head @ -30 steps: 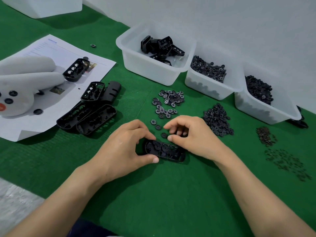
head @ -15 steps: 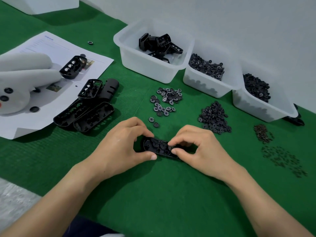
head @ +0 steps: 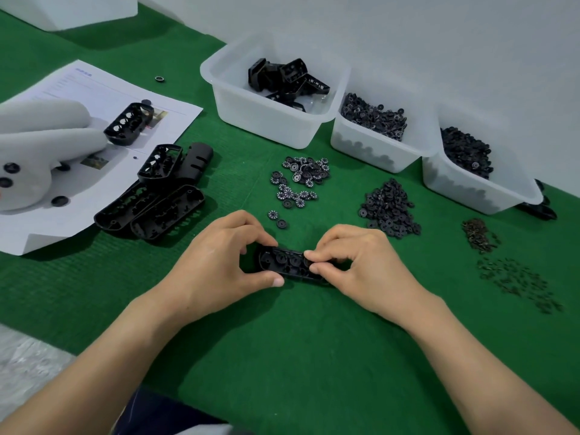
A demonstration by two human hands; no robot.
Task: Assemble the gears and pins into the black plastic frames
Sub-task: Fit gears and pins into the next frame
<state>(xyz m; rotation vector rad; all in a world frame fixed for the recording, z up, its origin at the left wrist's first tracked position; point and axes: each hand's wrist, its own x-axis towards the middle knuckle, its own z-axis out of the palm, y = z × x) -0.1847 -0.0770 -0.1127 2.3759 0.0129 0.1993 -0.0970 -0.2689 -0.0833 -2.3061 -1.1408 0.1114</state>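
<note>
Oblong black plastic frame (head: 287, 266), flat on green mat (head: 282, 346), mid-assembly. Left hand (head: 219, 262) grips its left end; right hand (head: 361, 266) pinches its right end, any gear unseen. Small dark pins (head: 518, 282) apparently pending.

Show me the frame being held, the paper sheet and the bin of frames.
held frame (head: 284, 262), head view, its exposed middle.
paper sheet (head: 103, 89), head view, bare white upper part.
bin of frames (head: 260, 117), head view, front wall.
</note>
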